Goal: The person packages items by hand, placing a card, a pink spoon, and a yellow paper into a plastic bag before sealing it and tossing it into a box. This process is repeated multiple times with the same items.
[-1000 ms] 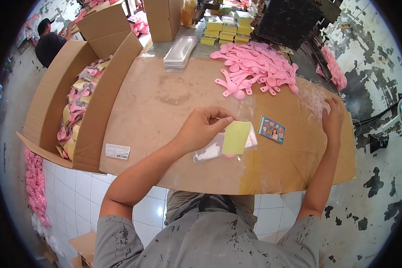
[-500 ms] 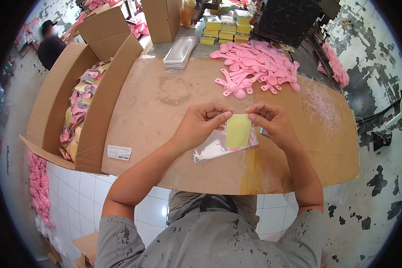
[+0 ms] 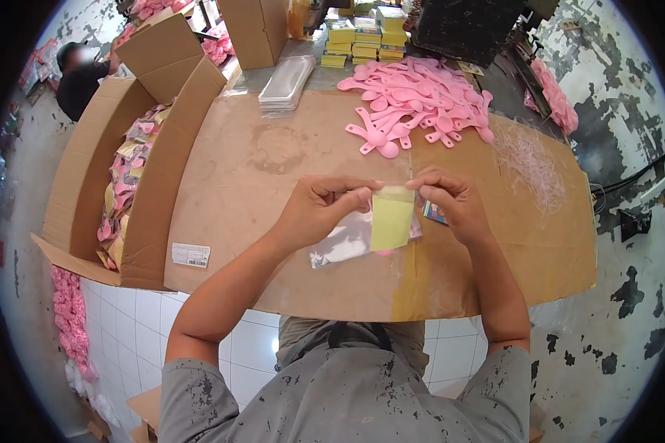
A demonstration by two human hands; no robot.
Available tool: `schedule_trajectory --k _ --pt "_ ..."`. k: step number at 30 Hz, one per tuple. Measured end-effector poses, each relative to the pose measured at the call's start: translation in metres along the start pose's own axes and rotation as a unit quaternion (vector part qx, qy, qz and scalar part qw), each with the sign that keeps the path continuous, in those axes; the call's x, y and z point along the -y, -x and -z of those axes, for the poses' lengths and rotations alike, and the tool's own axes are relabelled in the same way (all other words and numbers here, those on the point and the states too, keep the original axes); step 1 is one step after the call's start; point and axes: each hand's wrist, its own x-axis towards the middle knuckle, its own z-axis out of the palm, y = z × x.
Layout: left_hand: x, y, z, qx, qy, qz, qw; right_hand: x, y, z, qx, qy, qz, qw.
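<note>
My left hand (image 3: 325,209) and my right hand (image 3: 457,203) pinch the two top corners of a small clear bag with a yellow card (image 3: 391,223) inside. Beneath it, flat clear plastic bags (image 3: 341,240) lie on the cardboard-covered table (image 3: 273,177), with a bit of pink showing by the card's lower edge. A printed blue card (image 3: 434,213) lies partly hidden behind my right hand. Beyond my hands is a heap of pink spoons (image 3: 421,100).
A long carton (image 3: 151,192) of packed pink items stands at the left. Clear trays (image 3: 287,83), card stacks (image 3: 366,37) and a black box (image 3: 469,26) are at the back. Plastic strips (image 3: 532,166) lie right. A person (image 3: 79,81) is at far left.
My right hand has come from the plastic strips at the right to the bag's top corner. The bag's clear upper edge now shows above the yellow card between both hands.
</note>
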Motion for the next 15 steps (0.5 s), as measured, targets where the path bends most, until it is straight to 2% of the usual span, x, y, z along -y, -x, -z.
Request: schedule_trajectory --k 2,4,8,13,15 --pt "-0.007 0.000 -0.001 -0.007 0.056 0.037 0.998 0.003 0.003 0.000 0.003 0.019 -0.005 1.000" --pt "-0.004 -0.001 -0.001 -0.005 0.039 0.043 0.998 0.004 0.004 -0.006 -0.013 0.049 -0.013 0.999" --pt "0.003 -0.003 0.000 0.001 -0.031 0.035 0.999 0.003 0.005 -0.007 -0.012 0.023 -0.036 0.999" --pt "-0.002 -0.004 -0.003 0.015 -0.022 0.047 0.999 0.003 0.005 -0.005 -0.019 0.015 -0.082 0.996" --pt "-0.004 -0.004 -0.003 0.012 -0.025 0.046 0.999 0.006 0.005 -0.011 -0.007 0.023 -0.046 0.999"
